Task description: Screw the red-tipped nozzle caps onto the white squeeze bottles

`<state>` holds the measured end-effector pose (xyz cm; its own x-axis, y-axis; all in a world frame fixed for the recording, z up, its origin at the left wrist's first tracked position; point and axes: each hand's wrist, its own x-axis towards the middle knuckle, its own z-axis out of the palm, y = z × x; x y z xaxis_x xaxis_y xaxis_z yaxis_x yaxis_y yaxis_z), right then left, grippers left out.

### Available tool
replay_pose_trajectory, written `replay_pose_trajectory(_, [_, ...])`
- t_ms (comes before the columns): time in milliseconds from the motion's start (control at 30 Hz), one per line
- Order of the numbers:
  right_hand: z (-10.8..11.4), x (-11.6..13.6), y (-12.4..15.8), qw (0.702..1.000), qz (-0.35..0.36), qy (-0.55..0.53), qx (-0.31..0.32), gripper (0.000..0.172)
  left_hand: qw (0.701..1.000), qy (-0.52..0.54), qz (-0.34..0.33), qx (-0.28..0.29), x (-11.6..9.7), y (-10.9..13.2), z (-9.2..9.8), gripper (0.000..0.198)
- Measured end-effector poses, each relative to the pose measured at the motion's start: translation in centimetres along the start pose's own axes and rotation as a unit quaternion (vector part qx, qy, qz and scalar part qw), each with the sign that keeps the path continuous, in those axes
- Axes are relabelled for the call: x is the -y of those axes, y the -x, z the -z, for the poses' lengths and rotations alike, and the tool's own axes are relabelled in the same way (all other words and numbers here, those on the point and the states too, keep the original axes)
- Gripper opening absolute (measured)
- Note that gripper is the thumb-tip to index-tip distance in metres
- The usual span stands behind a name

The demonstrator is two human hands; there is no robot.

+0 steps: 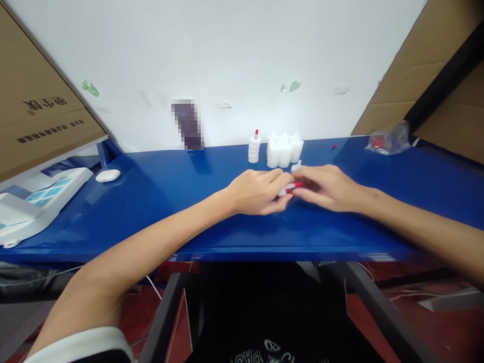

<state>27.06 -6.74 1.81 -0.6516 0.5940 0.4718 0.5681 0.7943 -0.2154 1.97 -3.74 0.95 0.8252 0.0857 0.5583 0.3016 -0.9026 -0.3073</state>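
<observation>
From my remote seat, the head view fills first with a white wall (pixel 234 55), and the blue table (pixel 242 234) runs along its foot. Sheets of brown cardboard close off both sides, the left cardboard (pixel 30 70) printed with dark characters, the right cardboard (pixel 412 70) crossed by a black bar. At the table's left end I see a white device with light blue panels (pixel 56 189).

Near the middle, my two hands meet over the table. The left hand (pixel 260 191) is curled, fingers and thumb closed around a small white plastic bottle (pixel 283 191), most of which it hides. The right hand (pixel 328 186) comes in from the other side, its thumb and fingers parted a little about the bottle's red tip (pixel 298 185); it is blurred, so I cannot tell whether they pinch it.

Right of them, toward the back, lies a clear plastic bag (pixel 395 143) with something red inside. Behind my hands stands a tight group of white squeeze bottles (pixel 284 151), with a red-capped squeeze bottle (pixel 253 151) upright just to its left. Farther left rests a white oval object (pixel 108 175). Smallest of all, a red bit (pixel 334 147) sits between the group and the bag
</observation>
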Motion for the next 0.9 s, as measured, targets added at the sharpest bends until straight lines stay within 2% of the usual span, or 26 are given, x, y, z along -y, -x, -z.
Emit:
replay_pose_trajectory(100, [-0.2,1.1,-0.3,0.999,0.049,0.008,-0.023,0.023,0.999,-0.003,-0.009,-0.039,-0.6,-0.4,-0.4,0.03])
replay_pose_trajectory(233, [-0.1,1.3,-0.6,0.998,0.044,0.03,-0.04,0.02,0.999,0.018,0.006,-0.033,0.1,0.1,-0.6,0.032])
replay_pose_trajectory(333, [-0.1,1.5,-0.7,0.997,0.052,0.044,-0.042,0.023,0.998,0.031,0.022,-0.051,0.4,0.3,-0.7,0.033])
replay_pose_trajectory(533, [-0.3,1.7,-1.1,0.994,0.084,0.045,-0.044,0.032,0.996,-0.026,0.001,-0.084,0.8,0.1,-1.3,0.021])
replay_pose_trajectory(700, [-0.2,1.8,-1.5,0.998,0.056,-0.003,-0.022,0.035,0.993,-0.043,-0.024,-0.103,1.3,0.2,-1.7,0.022])
replay_pose_trajectory(900, [0.1,2.3,-1.6,0.998,0.045,-0.044,0.029,0.035,0.997,0.003,-0.046,-0.069,1.6,0.2,-1.1,0.024])
